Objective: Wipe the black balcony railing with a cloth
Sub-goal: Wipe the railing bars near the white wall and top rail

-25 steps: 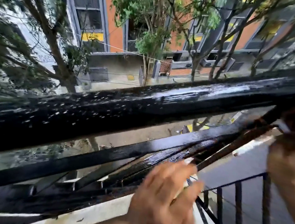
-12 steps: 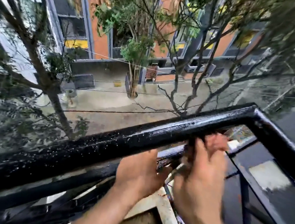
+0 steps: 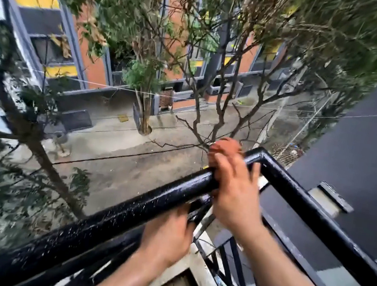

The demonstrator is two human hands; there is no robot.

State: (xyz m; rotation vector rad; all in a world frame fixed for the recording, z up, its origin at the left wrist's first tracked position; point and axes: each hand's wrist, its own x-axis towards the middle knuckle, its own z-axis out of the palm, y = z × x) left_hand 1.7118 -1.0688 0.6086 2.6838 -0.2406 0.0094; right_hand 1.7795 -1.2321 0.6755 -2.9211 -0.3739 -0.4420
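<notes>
The black balcony railing (image 3: 124,211) runs from lower left up to a corner at the upper right, and its top rail is wet and speckled. My right hand (image 3: 232,187) lies over the top rail just short of the corner. It holds a reddish-orange cloth (image 3: 227,147) against the rail, and the cloth bulges out beyond my fingers. My left hand (image 3: 167,234) is below the top rail at the lower bars. Its fingertips are hidden behind the rail.
The railing's second side (image 3: 317,216) runs from the corner down to the right, with thin black bars (image 3: 233,265) under it. A pale ledge (image 3: 201,283) sits at the corner's base. Trees (image 3: 218,113) and a street lie far below.
My right hand has come up from under the top rail onto it near the corner, and the cloth now shows. The view has pulled back from the railing. My left hand stays low.
</notes>
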